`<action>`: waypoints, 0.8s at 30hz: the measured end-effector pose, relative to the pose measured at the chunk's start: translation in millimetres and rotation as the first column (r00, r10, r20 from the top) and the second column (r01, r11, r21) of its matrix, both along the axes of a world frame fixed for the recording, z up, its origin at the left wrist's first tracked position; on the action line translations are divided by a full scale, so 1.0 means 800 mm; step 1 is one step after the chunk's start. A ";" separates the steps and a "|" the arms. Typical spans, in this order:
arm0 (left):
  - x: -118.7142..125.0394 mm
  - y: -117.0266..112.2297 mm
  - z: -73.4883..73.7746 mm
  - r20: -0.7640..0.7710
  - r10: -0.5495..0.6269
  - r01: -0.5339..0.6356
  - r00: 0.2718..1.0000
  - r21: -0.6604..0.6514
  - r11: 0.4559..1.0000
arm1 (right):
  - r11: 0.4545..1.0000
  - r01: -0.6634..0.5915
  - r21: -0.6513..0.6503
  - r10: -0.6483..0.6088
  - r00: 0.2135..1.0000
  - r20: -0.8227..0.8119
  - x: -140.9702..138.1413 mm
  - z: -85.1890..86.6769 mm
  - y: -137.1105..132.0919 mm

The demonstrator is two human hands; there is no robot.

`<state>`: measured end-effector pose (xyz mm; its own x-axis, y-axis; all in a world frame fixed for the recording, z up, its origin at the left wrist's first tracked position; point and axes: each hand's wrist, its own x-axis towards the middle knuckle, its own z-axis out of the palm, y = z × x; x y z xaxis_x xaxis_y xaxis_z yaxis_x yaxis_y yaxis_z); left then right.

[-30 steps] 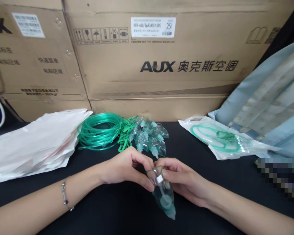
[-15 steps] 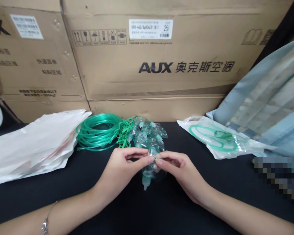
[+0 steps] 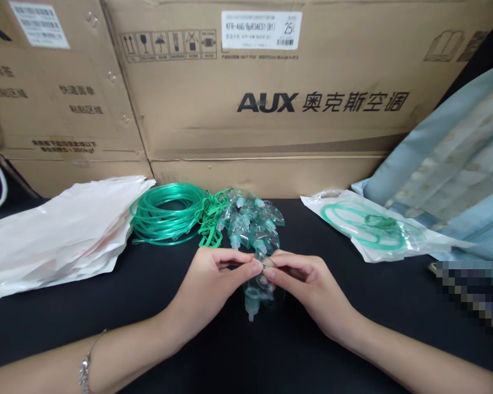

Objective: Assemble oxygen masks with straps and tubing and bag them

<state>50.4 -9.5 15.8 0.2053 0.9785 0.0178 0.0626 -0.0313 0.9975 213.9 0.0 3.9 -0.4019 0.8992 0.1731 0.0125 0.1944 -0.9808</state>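
Between my two hands is a clear green oxygen mask (image 3: pixel 252 298), its nozzle end pointing down toward me. My left hand (image 3: pixel 225 276) pinches the mask's upper part between thumb and fingers. From the other side my right hand (image 3: pixel 302 276) pinches it at nearly the same spot, fingertips almost meeting the left ones. The exact part under the fingertips is too small to make out. Just beyond my hands lies a pile of similar masks (image 3: pixel 246 216). Left of that pile are green elastic straps (image 3: pixel 213 216) and coiled green tubing (image 3: pixel 168 213).
A stack of white pouches (image 3: pixel 57 235) lies at the left. On the right is a clear-fronted packet (image 3: pixel 378 224) with green tubing inside. Large cardboard boxes (image 3: pixel 271 131) stand behind the black table (image 3: pixel 230 355). Light blue fabric (image 3: pixel 443 148) hangs at the right, above a pixelated object (image 3: pixel 472 290).
The camera view has shifted slightly, so the boxes sit higher in the picture. Both hands keep their pinch on the mask, with hardly any movement of the fingers.
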 end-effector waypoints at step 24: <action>-0.003 -0.001 -0.007 0.150 0.126 -0.084 0.981 -0.259 0.962 | 0.994 0.017 0.108 -0.048 0.954 0.295 0.006 0.004 0.006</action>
